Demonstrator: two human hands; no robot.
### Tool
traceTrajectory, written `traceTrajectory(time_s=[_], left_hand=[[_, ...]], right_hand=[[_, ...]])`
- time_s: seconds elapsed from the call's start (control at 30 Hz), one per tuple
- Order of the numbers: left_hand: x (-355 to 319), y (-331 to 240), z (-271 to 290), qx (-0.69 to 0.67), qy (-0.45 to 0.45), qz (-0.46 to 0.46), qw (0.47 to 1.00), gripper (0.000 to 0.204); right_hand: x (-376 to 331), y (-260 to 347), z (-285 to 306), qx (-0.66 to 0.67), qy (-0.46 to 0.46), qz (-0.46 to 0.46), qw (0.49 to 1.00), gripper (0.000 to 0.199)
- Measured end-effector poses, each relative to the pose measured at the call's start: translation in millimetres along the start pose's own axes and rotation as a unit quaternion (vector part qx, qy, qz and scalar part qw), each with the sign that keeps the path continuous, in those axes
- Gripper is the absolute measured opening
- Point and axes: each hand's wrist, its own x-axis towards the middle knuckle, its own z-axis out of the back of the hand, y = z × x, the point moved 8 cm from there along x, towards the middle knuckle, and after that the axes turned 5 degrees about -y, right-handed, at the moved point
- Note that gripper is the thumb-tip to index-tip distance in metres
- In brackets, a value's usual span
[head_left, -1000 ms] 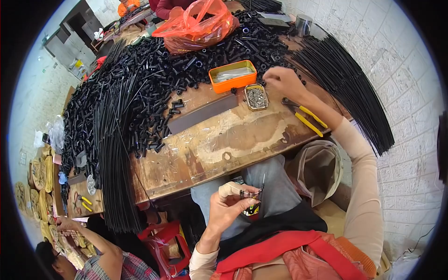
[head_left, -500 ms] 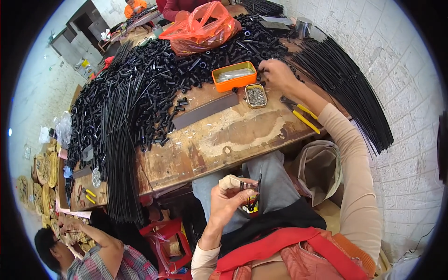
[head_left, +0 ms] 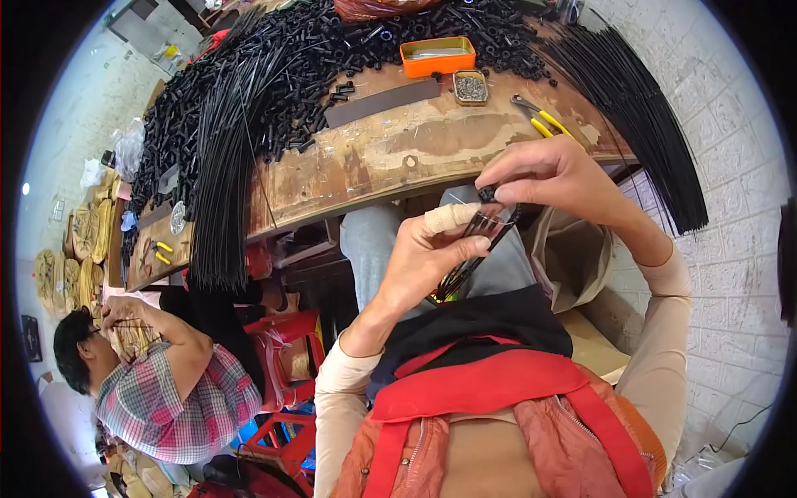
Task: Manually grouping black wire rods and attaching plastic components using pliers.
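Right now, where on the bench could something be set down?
Mostly bare wood shows on the bench between the grey strip and the near edge, bordered left by a black rod bundle, right by yellow-handled pliers. The back is crowded with heaped black parts, the right side with another rod bundle.

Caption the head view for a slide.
Both hands hold black parts before a wooden bench heaped with short black tubes.

Cream sleeves [head_left: 667,332], 2 red straps [head_left: 610,440], rust jkt [head_left: 365,452], blue-gry jeans [head_left: 365,249], tan wrap [head_left: 451,217].
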Motion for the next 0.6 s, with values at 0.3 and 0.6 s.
traceTrajectory(time_s=[0.3, 0.6], left_hand=[[-21.4, -3.5, -8.0, -0.016, -0.016, -0.002, 1.0, 0.037], [-26.6, -7.5, -8.3, -0.008, -0.015, -0.011, 1.0, 0.031]], right_hand=[[-18.2, 10.1, -13.1, 0.01, 0.008, 0.027, 1.0, 0.013], [-26.2, 16.2, -20.6, -0.031, -0.01, 0.007, 0.999, 0.011]])
